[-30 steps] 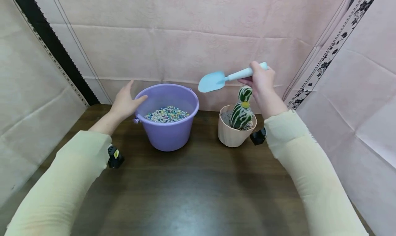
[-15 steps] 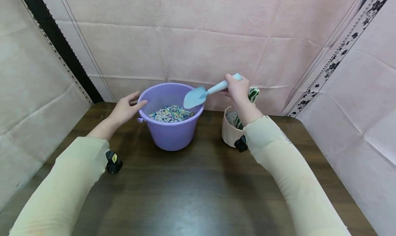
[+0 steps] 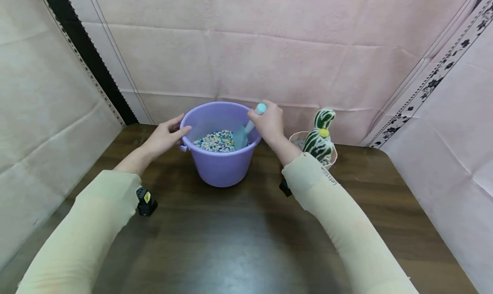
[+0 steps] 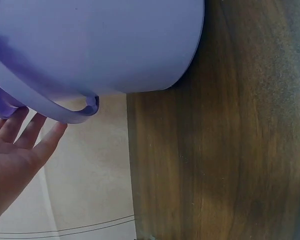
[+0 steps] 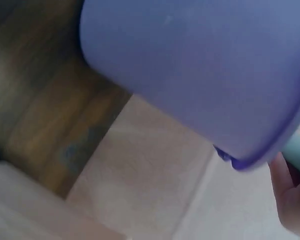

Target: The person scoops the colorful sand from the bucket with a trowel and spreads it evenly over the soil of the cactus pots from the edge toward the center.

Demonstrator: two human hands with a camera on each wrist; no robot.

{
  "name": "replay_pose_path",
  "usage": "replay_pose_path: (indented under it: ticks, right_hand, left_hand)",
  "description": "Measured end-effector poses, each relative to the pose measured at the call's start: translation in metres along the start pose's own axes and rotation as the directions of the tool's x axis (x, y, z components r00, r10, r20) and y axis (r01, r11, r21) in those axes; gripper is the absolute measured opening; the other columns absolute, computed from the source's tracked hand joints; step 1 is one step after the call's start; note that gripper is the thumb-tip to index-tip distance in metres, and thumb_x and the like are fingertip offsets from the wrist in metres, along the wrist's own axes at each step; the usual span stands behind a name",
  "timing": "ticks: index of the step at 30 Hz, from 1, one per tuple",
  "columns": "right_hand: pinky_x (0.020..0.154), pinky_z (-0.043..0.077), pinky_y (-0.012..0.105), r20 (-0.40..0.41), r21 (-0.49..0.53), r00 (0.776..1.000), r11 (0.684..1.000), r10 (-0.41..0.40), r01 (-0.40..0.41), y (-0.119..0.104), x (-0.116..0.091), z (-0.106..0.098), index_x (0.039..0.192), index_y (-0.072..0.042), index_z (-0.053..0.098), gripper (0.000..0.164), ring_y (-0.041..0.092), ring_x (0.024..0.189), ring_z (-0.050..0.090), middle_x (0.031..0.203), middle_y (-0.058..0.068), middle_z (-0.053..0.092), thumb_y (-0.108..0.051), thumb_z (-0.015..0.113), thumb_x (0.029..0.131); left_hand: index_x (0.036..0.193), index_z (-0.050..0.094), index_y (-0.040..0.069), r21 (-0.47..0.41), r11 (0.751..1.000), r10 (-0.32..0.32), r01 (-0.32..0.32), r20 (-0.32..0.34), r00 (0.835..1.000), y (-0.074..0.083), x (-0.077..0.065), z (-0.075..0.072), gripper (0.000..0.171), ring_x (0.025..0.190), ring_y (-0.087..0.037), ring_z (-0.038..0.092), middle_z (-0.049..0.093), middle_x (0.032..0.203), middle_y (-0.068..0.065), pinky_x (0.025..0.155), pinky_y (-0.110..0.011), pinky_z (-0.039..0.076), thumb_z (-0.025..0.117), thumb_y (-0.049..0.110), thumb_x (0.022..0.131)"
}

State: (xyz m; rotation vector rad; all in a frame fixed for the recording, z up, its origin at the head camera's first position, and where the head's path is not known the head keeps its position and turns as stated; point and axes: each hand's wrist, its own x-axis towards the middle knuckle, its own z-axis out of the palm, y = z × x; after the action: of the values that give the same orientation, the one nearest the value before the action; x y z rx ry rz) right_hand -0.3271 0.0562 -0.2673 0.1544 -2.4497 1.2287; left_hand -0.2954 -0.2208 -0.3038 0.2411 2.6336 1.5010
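A purple bucket (image 3: 221,167) of small multicoloured pebbles (image 3: 215,141) stands on the table. My left hand (image 3: 165,135) is at its left side, the thumb at the rim and the other fingers along the outside. In the left wrist view the fingertips (image 4: 57,131) reach the bucket's handle (image 4: 45,102), fairly straight. My right hand (image 3: 269,122) grips a light blue trowel (image 3: 241,138) by its handle above the right rim. The trowel's blade points down into the bucket, its tip at the pebbles. In the right wrist view only part of the hand and trowel handle shows.
Right of the bucket, a cream pot (image 3: 330,162) holds a green-and-white knitted cactus (image 3: 319,143) with a yellow flower, partly behind my right forearm. Pale cloth (image 3: 269,50) hangs behind the brown wooden table (image 3: 215,242) and along both sides.
My right hand has carried the trowel left and down from above the cactus pot into the bucket. My left hand has come from beside the bucket onto its rim.
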Motion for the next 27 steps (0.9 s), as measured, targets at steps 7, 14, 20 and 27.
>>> replay_pose_path:
  ticks: [7, 14, 20, 27]
  right_hand:
    - [0.047, 0.035, 0.018, 0.146, 0.024, 0.986, 0.996, -0.084, 0.081, -0.001, -0.005, 0.015, 0.062, -0.012, 0.043, 0.023, 0.008, 0.049, 0.04, 0.054, -0.005, 0.041, -0.012, 0.062, 0.077]
    - [0.049, 0.053, 0.025, 0.172, 0.105, 0.985, 0.994, -0.028, 0.01, -0.001, -0.003, 0.011, 0.064, -0.01, 0.048, 0.019, 0.01, 0.049, 0.055, 0.057, -0.003, 0.049, -0.01, 0.061, 0.078]
    - [0.05, 0.056, 0.032, 0.18, 0.175, 0.982, 0.98, 0.064, -0.096, 0.002, 0.0, 0.01, 0.066, -0.008, 0.051, 0.016, 0.014, 0.044, 0.061, 0.057, -0.003, 0.05, -0.01, 0.06, 0.078]
    - [0.049, 0.055, 0.031, 0.216, 0.219, 0.971, 0.965, 0.098, -0.146, -0.001, 0.0, 0.011, 0.069, -0.008, 0.053, 0.013, 0.011, 0.04, 0.06, 0.058, 0.0, 0.055, -0.013, 0.059, 0.08]
  left_hand:
    - [0.151, 0.012, 0.011, 0.041, 0.999, 0.021, -0.02, -0.047, 0.999, -0.001, 0.0, 0.006, 0.073, 0.122, -0.031, 0.049, 0.036, 0.147, -0.021, 0.099, -0.044, 0.045, 0.046, 0.045, 0.095]
    - [0.151, 0.014, 0.015, 0.064, 0.998, 0.016, -0.012, -0.07, 0.997, -0.001, 0.002, 0.007, 0.072, 0.12, -0.029, 0.049, 0.039, 0.145, -0.019, 0.097, -0.042, 0.047, 0.047, 0.045, 0.095]
    - [0.151, 0.015, 0.016, 0.065, 0.998, 0.002, 0.004, -0.081, 0.997, -0.003, 0.002, 0.007, 0.074, 0.12, -0.029, 0.05, 0.039, 0.146, -0.018, 0.096, -0.041, 0.048, 0.048, 0.049, 0.093]
    - [0.151, 0.014, 0.016, 0.047, 0.999, 0.002, 0.002, -0.084, 0.996, -0.001, 0.0, 0.006, 0.073, 0.125, -0.031, 0.046, 0.036, 0.147, -0.018, 0.101, -0.046, 0.044, 0.047, 0.047, 0.094]
